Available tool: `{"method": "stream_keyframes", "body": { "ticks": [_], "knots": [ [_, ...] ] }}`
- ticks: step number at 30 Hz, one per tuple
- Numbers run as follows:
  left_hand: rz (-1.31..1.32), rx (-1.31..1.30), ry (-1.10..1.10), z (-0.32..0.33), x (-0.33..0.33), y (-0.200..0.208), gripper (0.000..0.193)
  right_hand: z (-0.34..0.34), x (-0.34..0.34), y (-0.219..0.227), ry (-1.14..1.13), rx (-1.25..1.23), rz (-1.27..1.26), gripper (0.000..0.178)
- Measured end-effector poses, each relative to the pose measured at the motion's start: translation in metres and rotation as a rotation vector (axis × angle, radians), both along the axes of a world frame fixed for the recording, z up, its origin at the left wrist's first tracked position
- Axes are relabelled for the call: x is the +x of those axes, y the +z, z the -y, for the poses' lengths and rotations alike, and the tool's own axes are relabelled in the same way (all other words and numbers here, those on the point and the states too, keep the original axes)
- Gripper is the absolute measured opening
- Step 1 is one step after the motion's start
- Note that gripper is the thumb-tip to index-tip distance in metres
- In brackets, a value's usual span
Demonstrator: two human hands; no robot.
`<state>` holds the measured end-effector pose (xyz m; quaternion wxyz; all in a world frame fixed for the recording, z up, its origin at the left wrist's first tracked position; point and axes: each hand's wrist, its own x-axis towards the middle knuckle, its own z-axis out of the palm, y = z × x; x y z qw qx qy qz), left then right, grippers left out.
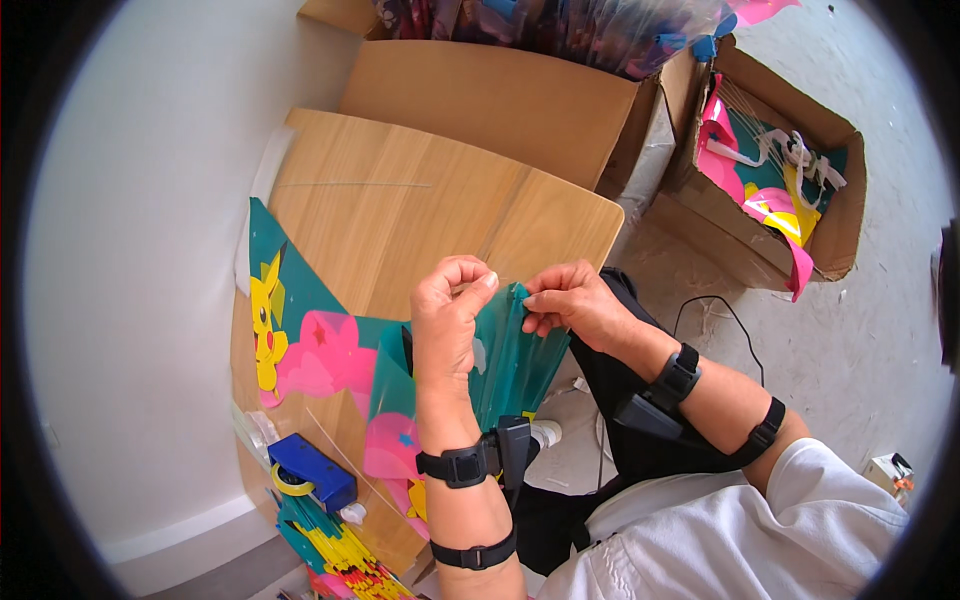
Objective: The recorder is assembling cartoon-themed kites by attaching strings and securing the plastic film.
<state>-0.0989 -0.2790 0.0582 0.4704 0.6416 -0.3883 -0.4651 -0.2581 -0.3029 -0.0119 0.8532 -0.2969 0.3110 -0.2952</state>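
Observation:
A teal plastic kite sheet (495, 375), printed in pink and yellow, hangs in folds over the near side of the wooden table. My right hand (580, 308) pinches its gathered top edge between thumb and fingers. Just to the left, my left hand (448, 315) is closed, thumb against forefinger, a little above the sheet; what it holds, if anything, is too small to make out. On the table's left part lies more of the printed sheet, with a yellow cartoon figure (267, 330) and a pink patch (325, 355).
A blue tape dispenser (315, 472) sits at the table's lower left, above a stack of printed sheets (345, 555). A thin rod (355, 184) lies on the wooden table (430, 230). Right of it stands a cardboard box (735, 230) with sheets and white ribbons. A black cable (735, 312) crosses the floor.

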Motion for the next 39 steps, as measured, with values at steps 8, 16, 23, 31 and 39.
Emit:
{"method": "stream_keyframes", "body": {
  "ticks": [8, 16, 23, 31, 39],
  "knots": [
    [0.121, 0.018, -0.098, 0.000, -0.002, -0.013, 0.004, 0.000, -0.001, 0.000, 0.019, -0.028, 0.012, 0.011],
    [0.161, 0.040, -0.085, 0.001, -0.004, -0.019, 0.004, 0.000, -0.001, -0.004, 0.007, -0.012, 0.044, 0.009],
    [0.244, 0.044, -0.133, 0.002, -0.003, -0.019, 0.006, -0.001, 0.001, 0.002, -0.008, -0.039, -0.029, 0.017],
    [0.261, 0.071, -0.196, 0.007, 0.001, -0.002, 0.014, -0.001, -0.001, 0.002, -0.014, -0.045, -0.046, 0.014],
    [0.044, 0.077, -0.138, 0.002, -0.007, 0.011, 0.004, -0.002, -0.001, 0.000, -0.016, -0.043, -0.019, 0.012]
  ]
}}
